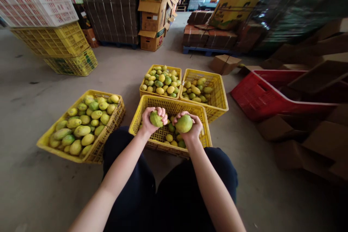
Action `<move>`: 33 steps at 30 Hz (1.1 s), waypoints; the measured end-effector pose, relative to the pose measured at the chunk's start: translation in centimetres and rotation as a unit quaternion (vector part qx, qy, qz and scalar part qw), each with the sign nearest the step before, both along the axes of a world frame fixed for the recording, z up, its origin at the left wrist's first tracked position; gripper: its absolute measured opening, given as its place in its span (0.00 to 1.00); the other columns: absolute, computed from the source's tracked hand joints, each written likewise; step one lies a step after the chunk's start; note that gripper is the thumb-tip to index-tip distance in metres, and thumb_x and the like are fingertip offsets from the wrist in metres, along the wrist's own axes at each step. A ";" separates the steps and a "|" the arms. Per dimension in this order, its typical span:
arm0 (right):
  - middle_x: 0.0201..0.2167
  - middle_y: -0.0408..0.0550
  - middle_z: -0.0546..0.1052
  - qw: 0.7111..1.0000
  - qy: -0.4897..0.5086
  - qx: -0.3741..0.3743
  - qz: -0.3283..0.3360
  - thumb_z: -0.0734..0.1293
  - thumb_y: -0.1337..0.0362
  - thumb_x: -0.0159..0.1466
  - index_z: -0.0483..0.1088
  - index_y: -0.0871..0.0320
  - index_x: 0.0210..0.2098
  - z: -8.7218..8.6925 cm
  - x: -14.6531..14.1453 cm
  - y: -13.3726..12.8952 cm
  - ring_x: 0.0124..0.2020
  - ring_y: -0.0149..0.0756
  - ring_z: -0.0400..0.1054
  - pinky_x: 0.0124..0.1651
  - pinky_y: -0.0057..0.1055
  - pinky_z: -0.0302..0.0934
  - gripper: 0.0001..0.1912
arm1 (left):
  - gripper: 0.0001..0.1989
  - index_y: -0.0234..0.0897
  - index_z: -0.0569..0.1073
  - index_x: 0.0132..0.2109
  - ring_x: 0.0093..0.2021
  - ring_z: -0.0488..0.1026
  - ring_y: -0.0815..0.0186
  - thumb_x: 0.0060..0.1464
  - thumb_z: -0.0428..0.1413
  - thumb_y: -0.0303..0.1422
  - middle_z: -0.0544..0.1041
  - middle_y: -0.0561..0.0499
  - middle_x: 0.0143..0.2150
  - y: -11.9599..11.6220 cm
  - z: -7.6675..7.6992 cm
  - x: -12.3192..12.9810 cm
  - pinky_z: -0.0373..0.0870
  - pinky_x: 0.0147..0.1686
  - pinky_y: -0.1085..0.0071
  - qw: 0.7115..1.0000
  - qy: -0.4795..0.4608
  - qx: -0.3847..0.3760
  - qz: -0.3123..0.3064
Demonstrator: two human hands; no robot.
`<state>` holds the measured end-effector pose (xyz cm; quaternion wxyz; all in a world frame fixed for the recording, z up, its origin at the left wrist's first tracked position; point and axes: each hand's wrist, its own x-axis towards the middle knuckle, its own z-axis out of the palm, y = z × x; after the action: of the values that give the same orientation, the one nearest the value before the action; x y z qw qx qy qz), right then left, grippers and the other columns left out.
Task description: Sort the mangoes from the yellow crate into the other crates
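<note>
Holding step, I judge: left hand (147,121) and right hand (196,127) each grip one rounded green fruit (184,123) above the near yellow plastic crate (174,107); any next move requires steady pressure.

Grey floor (116,76), dark-stained in places at left. Near centre: perforated yellow crate (174,106); left of it, second yellow crate (111,127); just beyond, two further yellow crates (217,113), side by side. Right: red crate (250,98) beside cardboard cartons (277,130). Far: blue pallet (201,51), box stack (152,21); far left, crate stack (73,63).
</note>
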<state>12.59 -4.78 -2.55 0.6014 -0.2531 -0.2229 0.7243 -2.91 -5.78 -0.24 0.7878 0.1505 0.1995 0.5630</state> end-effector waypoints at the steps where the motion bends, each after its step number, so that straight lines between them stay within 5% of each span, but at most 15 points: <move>1: 0.21 0.48 0.70 1.000 0.001 0.010 0.006 0.58 0.61 0.51 0.68 0.58 0.22 0.0 -0.1 0.0 0.22 0.36 0.65 0.25 0.34 0.64 0.09 | 0.21 0.37 0.58 0.19 0.19 0.58 0.70 0.58 0.41 0.41 0.58 0.52 0.21 -0.1 0.1 0.0 0.56 0.19 0.72 1.000 0.000 -0.005 -0.005; 18: 0.19 0.47 0.68 1.000 -0.003 -0.001 0.029 0.59 0.61 0.53 0.66 0.58 0.19 0.4 -0.6 0.0 0.20 0.36 0.65 0.28 0.39 0.67 0.11 | 0.22 0.38 0.57 0.15 0.18 0.58 0.69 0.57 0.40 0.34 0.57 0.50 0.18 -0.2 -0.2 0.0 0.57 0.20 0.70 0.998 0.022 0.032 -0.049; 33: 0.19 0.48 0.71 0.999 -0.009 0.016 0.026 0.60 0.61 0.52 0.70 0.59 0.19 -0.5 -0.5 0.5 0.21 0.36 0.66 0.26 0.33 0.64 0.12 | 0.11 0.33 0.67 0.26 0.26 0.66 0.67 0.43 0.48 0.38 0.64 0.48 0.28 0.0 0.6 0.5 0.65 0.27 0.70 0.991 0.027 0.111 -0.064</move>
<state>12.05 -4.28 -3.00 0.5838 -0.2445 -0.2466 0.7339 -2.39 -5.82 0.36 0.7952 0.2649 0.1471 0.5253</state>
